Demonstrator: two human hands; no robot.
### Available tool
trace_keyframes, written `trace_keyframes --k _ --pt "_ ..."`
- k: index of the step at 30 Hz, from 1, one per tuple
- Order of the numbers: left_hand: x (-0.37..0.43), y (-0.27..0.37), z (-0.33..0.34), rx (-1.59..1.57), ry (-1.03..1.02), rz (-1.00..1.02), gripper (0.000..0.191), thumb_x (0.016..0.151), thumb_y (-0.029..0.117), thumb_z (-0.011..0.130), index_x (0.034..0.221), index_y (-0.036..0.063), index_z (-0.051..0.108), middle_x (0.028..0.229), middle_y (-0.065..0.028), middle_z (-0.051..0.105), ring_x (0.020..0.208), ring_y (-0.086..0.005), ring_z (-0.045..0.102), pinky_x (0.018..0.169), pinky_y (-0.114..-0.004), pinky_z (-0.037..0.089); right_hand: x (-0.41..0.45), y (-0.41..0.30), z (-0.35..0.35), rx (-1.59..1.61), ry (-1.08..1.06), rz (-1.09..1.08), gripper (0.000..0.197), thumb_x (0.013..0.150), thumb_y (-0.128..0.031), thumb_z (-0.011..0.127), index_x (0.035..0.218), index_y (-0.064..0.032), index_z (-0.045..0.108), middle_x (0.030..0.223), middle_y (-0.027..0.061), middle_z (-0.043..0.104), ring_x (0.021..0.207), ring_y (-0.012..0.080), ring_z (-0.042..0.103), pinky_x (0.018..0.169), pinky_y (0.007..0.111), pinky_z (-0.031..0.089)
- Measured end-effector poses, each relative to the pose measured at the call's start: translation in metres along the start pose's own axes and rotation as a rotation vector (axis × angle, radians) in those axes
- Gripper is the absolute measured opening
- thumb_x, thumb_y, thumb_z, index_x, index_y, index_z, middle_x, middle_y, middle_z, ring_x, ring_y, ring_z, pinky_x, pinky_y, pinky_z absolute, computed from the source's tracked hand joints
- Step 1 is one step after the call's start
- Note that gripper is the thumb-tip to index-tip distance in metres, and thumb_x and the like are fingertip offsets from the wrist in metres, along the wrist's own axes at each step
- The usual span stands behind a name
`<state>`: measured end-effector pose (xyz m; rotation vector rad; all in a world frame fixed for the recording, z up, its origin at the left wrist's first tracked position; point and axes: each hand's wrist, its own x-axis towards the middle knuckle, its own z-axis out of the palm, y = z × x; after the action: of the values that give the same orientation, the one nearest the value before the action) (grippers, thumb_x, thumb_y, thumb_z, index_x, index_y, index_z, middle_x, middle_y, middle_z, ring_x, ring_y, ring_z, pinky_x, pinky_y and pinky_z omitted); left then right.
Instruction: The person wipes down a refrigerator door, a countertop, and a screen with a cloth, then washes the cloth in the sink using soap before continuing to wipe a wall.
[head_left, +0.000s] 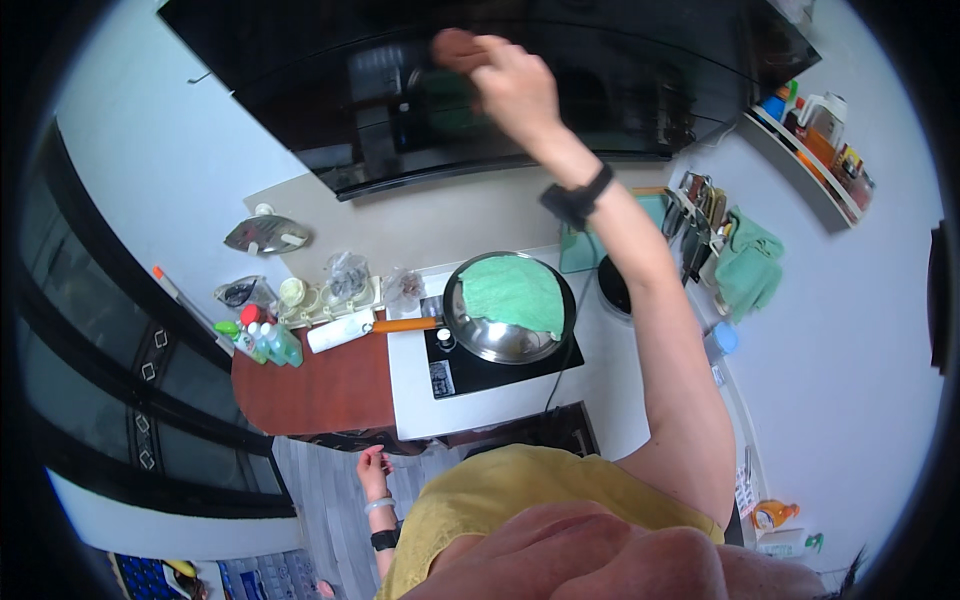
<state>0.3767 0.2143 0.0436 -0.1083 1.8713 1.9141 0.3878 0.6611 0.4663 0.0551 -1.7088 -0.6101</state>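
My right hand (517, 86) is raised to the glossy black range hood panel (300, 112), its fingers closed on a reddish-brown cloth (456, 51) held against or close to the surface. My left hand (373, 465) hangs low beside my body, below the counter's front edge, fingers loosely curled with nothing seen in them. Under the hood, a lidded pan with an orange handle (405, 325) sits on a black cooktop (480, 379). A green cloth (514, 294) lies spread over its metal lid (499, 343).
Bottles (281, 345) and plastic-wrapped items (347, 276) stand at the counter's left. To the right are a dark pot (616, 289), hanging utensils (697, 225), a green towel (748, 262) and a wall shelf (802, 169) of bottles. A dark cord (559, 382) crosses the cooktop.
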Motion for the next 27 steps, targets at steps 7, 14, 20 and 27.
trace_keyframes --k 7,14,20,27 --pt "0.007 0.019 0.039 0.107 -0.097 -0.005 0.011 0.083 0.011 0.043 0.083 0.0070 0.053 0.063 -0.0026 0.052 0.047 -0.0093 0.047 0.043 -0.021 0.041 -0.097 0.186 -0.093 -0.310 0.110 0.449 0.022 0.069 -0.008 0.050 0.090 -0.0037 0.050 0.100 0.0157 0.045 0.086 0.0328 0.048 0.072 0.037 0.042" --pt "0.013 0.016 0.057 0.108 -0.150 0.007 0.012 0.084 0.011 0.042 0.084 0.0061 0.053 0.063 -0.0028 0.052 0.048 -0.0088 0.047 0.044 -0.021 0.042 -0.139 0.330 -0.139 -0.303 0.230 0.693 0.020 0.067 -0.013 0.054 0.087 -0.0102 0.054 0.094 0.0180 0.048 0.088 0.0338 0.046 0.078 0.037 0.038" --pt "0.009 0.016 0.056 0.112 -0.132 0.000 0.012 0.083 0.012 0.043 0.083 0.0065 0.053 0.062 -0.0020 0.051 0.049 -0.0088 0.048 0.045 -0.020 0.041 -0.089 0.248 -0.126 -0.236 0.273 0.522 0.012 0.066 -0.014 0.052 0.078 -0.0130 0.055 0.084 0.0148 0.048 0.080 0.0319 0.048 0.069 0.037 0.041" --pt "0.008 0.022 0.037 0.096 -0.117 0.018 0.010 0.083 0.012 0.044 0.082 0.0065 0.053 0.063 -0.0019 0.052 0.049 -0.0085 0.047 0.044 -0.020 0.041 -0.014 0.101 -0.052 -0.189 0.204 0.282 0.017 0.065 -0.009 0.051 0.080 -0.0094 0.059 0.078 0.0127 0.042 0.073 0.0292 0.045 0.064 0.036 0.040"
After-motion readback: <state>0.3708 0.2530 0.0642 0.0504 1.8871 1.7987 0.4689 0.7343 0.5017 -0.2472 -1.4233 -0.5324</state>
